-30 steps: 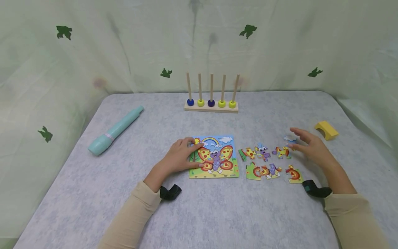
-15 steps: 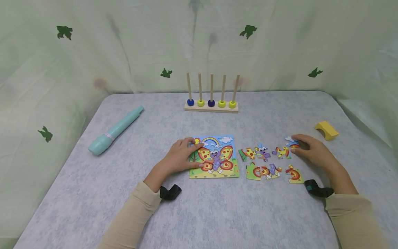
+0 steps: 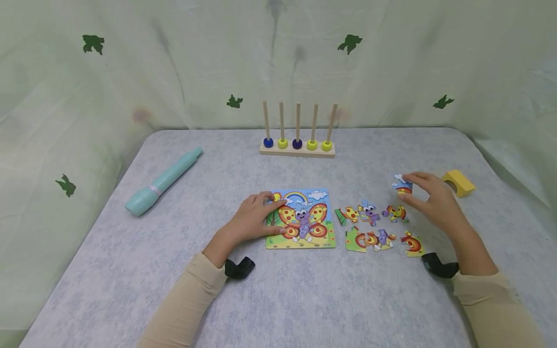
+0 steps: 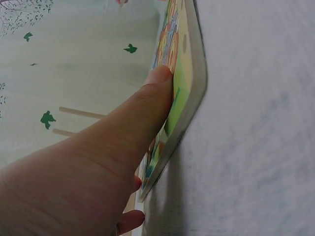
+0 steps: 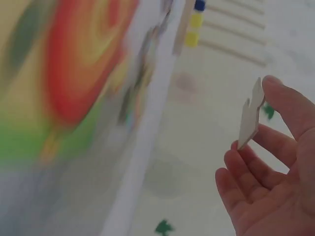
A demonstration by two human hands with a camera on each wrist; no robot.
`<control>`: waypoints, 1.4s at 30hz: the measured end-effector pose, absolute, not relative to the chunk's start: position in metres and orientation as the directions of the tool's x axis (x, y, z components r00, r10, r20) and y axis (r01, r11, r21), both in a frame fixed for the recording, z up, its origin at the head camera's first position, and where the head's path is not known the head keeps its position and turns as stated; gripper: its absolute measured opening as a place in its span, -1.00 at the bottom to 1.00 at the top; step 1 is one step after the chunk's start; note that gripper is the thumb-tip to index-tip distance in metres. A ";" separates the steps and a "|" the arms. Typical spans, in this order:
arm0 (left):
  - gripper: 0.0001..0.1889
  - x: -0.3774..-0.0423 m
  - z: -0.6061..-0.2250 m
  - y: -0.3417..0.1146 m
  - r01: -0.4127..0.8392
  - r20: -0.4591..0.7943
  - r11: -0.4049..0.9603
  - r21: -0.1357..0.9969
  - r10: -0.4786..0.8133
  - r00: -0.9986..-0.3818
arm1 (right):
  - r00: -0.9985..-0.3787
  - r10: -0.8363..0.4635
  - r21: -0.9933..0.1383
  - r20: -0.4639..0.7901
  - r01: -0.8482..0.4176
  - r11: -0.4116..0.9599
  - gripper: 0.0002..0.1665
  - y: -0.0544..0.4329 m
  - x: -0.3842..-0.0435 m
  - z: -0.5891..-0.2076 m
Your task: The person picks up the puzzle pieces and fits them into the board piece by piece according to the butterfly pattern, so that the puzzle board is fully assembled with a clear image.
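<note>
The left hand (image 3: 252, 220), thumb and fingers apart, lies over the left edge of the butterfly puzzle board (image 3: 304, 217), presumably steadying it. Beyond the loose jigsaw pieces (image 3: 370, 212), toward the table's (image 3: 330, 299) right edge, the right hand (image 3: 437, 200) pinches a cloud piece (image 3: 401, 185) by opposite edges, probably keeping its blue, red-banded face visible; its back is pale.

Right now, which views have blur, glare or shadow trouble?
Head: evenly lit, puzzle board readable, no strong glare. Left wrist: soft shadow on the tabletop along the board's edge, left hand fairly clear. Right wrist: red-ringed piece at left badly blurred, held puzzle piece and right hand much crisper.
</note>
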State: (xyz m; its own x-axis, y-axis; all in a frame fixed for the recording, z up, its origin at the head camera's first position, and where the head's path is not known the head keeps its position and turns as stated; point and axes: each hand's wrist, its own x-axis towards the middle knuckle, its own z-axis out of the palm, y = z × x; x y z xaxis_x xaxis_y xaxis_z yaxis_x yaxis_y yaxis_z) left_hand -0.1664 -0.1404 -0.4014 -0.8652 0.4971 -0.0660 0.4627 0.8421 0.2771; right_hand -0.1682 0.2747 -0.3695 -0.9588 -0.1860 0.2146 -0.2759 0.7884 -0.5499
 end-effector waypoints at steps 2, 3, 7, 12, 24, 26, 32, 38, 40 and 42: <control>-0.21 -0.166 -0.401 -0.140 0.463 -0.066 0.842 0.276 0.497 -0.865 | -0.939 -0.218 -0.554 0.267 -0.335 0.763 -0.39 0.261 -0.164 -0.361; -0.21 -0.166 -0.401 -0.140 0.463 -0.067 0.843 0.276 0.497 -0.865 | -0.928 -0.235 -0.549 0.288 -0.361 0.754 -0.39 0.255 -0.163 -0.359; -0.21 -0.166 -0.401 -0.140 0.465 -0.066 0.844 0.268 0.497 -0.865 | -0.885 -0.305 -0.535 0.352 -0.458 0.710 -0.41 0.231 -0.158 -0.351; -0.23 -0.166 -0.402 -0.140 0.470 -0.051 0.840 0.270 0.500 -0.864 | -0.844 -0.389 -0.542 0.370 -0.536 0.647 -0.42 0.195 -0.158 -0.351; -0.33 -0.163 -0.394 -0.129 0.479 -0.035 0.869 0.124 0.486 -0.873 | -0.863 -0.495 -0.602 0.104 -0.451 0.659 -0.39 0.128 -0.174 -0.380; -0.33 -0.163 -0.393 -0.126 0.477 -0.035 0.875 0.088 0.481 -0.876 | -0.868 -0.492 -0.597 0.075 -0.434 0.674 -0.39 0.124 -0.178 -0.386; -0.31 -0.166 -0.392 -0.117 0.489 -0.010 0.868 0.082 0.492 -0.871 | -0.865 -0.498 -0.558 0.054 -0.440 0.704 -0.40 0.119 -0.188 -0.401; -0.31 -0.170 -0.395 -0.104 0.601 -0.005 0.783 0.159 0.610 -0.793 | -0.856 -0.511 -0.517 0.079 -0.473 0.713 -0.42 0.119 -0.189 -0.403; -0.33 -0.169 -0.395 -0.101 0.619 -0.027 0.770 0.154 0.630 -0.776 | -0.853 -0.515 -0.499 0.082 -0.482 0.720 -0.43 0.118 -0.189 -0.403; -0.35 -0.168 -0.396 -0.100 0.632 -0.035 0.763 0.137 0.641 -0.766 | -0.852 -0.517 -0.481 0.079 -0.487 0.729 -0.44 0.118 -0.189 -0.402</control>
State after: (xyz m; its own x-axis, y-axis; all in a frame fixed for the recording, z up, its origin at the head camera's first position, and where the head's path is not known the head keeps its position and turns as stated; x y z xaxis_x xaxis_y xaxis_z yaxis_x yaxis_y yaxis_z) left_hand -0.1684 -0.0998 -0.3959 -0.7664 0.6414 -0.0354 0.6320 0.7627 0.1372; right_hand -0.1892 0.1179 -0.4024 -0.8522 -0.5172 0.0795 -0.4873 0.7291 -0.4806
